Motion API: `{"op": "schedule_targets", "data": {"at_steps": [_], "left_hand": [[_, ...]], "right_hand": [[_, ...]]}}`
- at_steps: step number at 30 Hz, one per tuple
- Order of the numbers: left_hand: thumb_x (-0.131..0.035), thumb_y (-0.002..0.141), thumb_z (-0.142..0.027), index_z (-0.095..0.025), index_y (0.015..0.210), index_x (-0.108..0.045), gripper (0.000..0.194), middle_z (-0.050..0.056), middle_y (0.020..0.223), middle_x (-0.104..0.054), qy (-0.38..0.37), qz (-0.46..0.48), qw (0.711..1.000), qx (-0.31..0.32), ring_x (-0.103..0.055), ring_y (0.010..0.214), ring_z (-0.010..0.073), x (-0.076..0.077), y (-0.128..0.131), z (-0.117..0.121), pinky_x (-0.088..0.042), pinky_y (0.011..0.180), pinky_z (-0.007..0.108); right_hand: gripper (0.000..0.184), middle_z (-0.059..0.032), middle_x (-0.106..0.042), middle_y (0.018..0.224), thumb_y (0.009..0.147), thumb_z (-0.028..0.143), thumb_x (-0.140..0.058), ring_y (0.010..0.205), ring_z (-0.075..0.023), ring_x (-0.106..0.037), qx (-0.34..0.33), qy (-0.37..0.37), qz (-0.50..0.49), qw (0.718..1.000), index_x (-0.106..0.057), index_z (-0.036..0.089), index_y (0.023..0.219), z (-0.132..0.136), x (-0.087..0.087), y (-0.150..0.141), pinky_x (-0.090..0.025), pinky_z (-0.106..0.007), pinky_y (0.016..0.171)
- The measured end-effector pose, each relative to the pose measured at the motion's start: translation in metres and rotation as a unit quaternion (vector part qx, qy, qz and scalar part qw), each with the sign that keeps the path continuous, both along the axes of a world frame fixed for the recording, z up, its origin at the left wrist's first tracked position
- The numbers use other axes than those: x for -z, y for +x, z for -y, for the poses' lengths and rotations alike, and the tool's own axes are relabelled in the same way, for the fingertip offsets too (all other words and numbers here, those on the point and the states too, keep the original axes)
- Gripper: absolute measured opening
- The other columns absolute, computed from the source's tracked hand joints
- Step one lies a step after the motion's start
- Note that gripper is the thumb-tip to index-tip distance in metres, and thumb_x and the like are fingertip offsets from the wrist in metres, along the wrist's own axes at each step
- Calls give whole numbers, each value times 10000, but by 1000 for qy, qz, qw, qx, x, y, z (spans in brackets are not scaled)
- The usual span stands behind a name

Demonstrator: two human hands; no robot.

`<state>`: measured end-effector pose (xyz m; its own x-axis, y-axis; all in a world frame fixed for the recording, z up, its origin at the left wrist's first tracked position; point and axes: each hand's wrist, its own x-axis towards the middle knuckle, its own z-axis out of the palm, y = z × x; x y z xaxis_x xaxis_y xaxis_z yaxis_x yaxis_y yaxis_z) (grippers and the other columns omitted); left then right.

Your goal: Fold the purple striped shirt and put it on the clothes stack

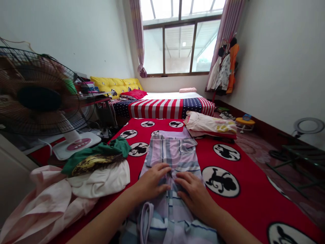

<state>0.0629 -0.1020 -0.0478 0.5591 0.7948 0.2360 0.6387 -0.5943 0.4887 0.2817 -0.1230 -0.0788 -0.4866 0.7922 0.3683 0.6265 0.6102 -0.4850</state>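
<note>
1. Head view. Left hand (152, 181): palm down; fingers slightly spread, thumb apart from them, resting on cloth; no clamped grip visible.
2. Right hand (195, 191): palm down, opposite the left; fingers slightly spread, likewise resting on cloth. Whether either set of fingertips nips a fold, cannot be told.
3. Placing of hands: one each side of the middle line, probably to smooth the cloth and keep both halves even.
4. Striped garment (172, 200): lilac, grey and blue; directly beneath the fingers, running beyond them and back towards the wearer. Laid lengthwise, seemingly so both hands reach it equally.
5. Red blanket (243, 179): under the garment, bare to the right of the fingers; presumably chosen as a broad, flat base.
6. Folded stack (210, 123): beyond the fingers, to the right; apparently set aside to leave working room.
7. Green cloth (96, 154), white cloth (109, 179), pink cloth (53, 196): loosely heaped left of the fingers, perhaps for easy reach.
</note>
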Motion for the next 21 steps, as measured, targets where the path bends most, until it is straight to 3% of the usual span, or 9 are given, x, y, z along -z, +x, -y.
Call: {"op": "schedule_targets", "data": {"at_steps": [2,5,8,11,15,18,21], "left_hand": [[-712,770,-308,-186,1147,-660,400,115,1218,-610,22,-47,999,10,-557,1134,274,14,3,0,-448,984,412],[-606,857,-286,-224,974,-706,166,57,1005,-663,63,-73,995,-2,-606,966,234,21,4,11,-477,892,397],[-624,848,-323,-229,1072,-675,248,66,1082,-654,91,-58,994,-20,-594,1018,254,22,3,17,-467,908,411],[-609,865,-384,-229,1133,-644,312,64,1095,-663,82,-29,995,-58,-607,1021,245,19,2,11,-480,891,382],[-512,930,-373,-224,1078,-659,257,47,973,-694,87,1,989,-120,-645,918,215,2,8,-15,-494,826,334],[-477,948,-332,-222,1145,-639,277,51,1096,-677,91,27,994,-62,-636,1005,203,-6,26,-46,-481,898,313],[-504,924,-278,-217,1264,-573,351,74,1253,-608,99,17,995,11,-597,1115,206,-4,53,-84,-454,976,316]], "right_hand": [[164,-68,-628,1080,864,159,-562,1033,-226,-552,-19,8,-1,1000,-647,214,993,6,6,-1,-446,-397,911],[138,-60,-620,1012,877,161,-552,950,-205,-549,-23,11,-15,1000,-630,208,980,13,4,0,-452,-361,846],[170,-60,-611,1056,856,179,-597,990,-218,-529,-19,11,-1,1000,-619,215,1021,13,1,-1,-430,-368,864],[30,-40,-608,937,868,206,-592,914,-204,-529,-25,2,24,999,-615,204,888,12,1,-4,-421,-343,806],[19,-37,-593,933,861,208,-604,904,-200,-516,-28,0,34,999,-590,195,860,13,2,-7,-404,-335,793],[30,-34,-589,933,859,204,-607,906,-197,-511,-26,-4,29,999,-579,196,857,13,3,-7,-395,-335,797],[55,-32,-589,948,843,192,-622,915,-199,-507,-26,-5,24,999,-572,200,862,14,3,-7,-389,-343,811]]}}
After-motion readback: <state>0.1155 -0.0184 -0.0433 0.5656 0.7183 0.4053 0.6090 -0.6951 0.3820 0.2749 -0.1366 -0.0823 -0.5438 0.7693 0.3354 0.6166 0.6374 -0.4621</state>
